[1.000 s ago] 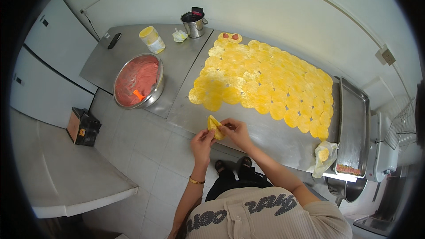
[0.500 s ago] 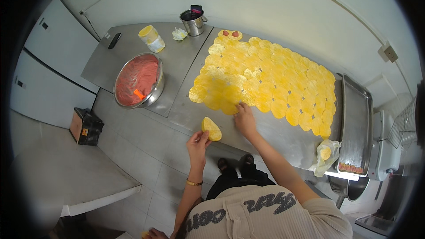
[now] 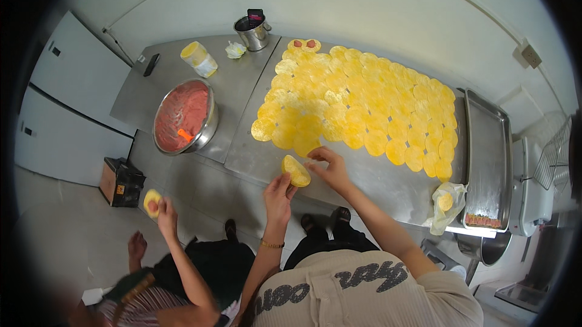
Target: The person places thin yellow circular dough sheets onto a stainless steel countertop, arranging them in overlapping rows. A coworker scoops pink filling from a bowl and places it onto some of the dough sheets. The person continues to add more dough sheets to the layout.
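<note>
My left hand [image 3: 279, 196] pinches a small stack of round yellow wrappers [image 3: 296, 171], bent at the edge, just in front of the table's near edge. Close to that stack, my right hand [image 3: 329, 168] hovers with its fingers loosely curved and apart, nothing visible in them. Rows of overlapping yellow wrappers [image 3: 357, 106] cover much of the steel table beyond it. Two wrappers at the far left corner carry dabs of pink filling [image 3: 311, 44].
A steel bowl of pink paste [image 3: 185, 112] with an orange-handled tool stands at left. Behind it are a yellow-and-white tub [image 3: 199, 59] and a metal pot [image 3: 252, 33]. A long tray [image 3: 487, 157] lies right. At lower left, a co-worker's hand [image 3: 165, 213] holds a yellow round.
My right hand has drawn back from the wrappers' front edge toward the stack in my left hand. A co-worker has come further into view at lower left. The view has shifted slightly.
</note>
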Demonstrator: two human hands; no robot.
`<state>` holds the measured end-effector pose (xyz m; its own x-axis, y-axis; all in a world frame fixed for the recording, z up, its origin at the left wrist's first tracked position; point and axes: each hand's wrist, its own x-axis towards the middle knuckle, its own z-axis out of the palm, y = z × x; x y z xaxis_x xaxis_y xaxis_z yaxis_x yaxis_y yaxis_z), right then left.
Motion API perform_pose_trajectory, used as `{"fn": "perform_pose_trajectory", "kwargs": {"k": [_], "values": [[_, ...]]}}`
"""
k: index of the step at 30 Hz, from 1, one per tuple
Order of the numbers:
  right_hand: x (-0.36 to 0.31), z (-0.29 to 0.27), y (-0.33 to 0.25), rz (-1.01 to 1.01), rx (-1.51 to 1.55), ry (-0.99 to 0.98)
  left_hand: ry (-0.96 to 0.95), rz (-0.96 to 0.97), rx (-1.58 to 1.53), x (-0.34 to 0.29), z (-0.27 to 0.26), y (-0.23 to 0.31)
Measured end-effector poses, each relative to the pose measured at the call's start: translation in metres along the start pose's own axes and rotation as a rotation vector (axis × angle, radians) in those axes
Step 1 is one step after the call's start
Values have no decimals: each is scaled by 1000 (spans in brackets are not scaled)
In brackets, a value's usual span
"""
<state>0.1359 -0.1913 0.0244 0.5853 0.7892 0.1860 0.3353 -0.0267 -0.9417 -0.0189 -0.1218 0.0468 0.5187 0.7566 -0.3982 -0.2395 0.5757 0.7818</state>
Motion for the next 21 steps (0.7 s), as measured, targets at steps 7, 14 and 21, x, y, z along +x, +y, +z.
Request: {"fn": "perform_pose_trajectory", "kwargs": {"k": [7, 14, 21], "values": [[-16, -12, -44, -75, 55, 10, -102, -32, -25, 1, 16, -9], [-25, -24, -40, 2, 126, 38, -144, -23, 80, 2, 26, -15], [-36, -26, -24, 189, 287, 64, -126, -30, 153, -2, 32, -24]]}}
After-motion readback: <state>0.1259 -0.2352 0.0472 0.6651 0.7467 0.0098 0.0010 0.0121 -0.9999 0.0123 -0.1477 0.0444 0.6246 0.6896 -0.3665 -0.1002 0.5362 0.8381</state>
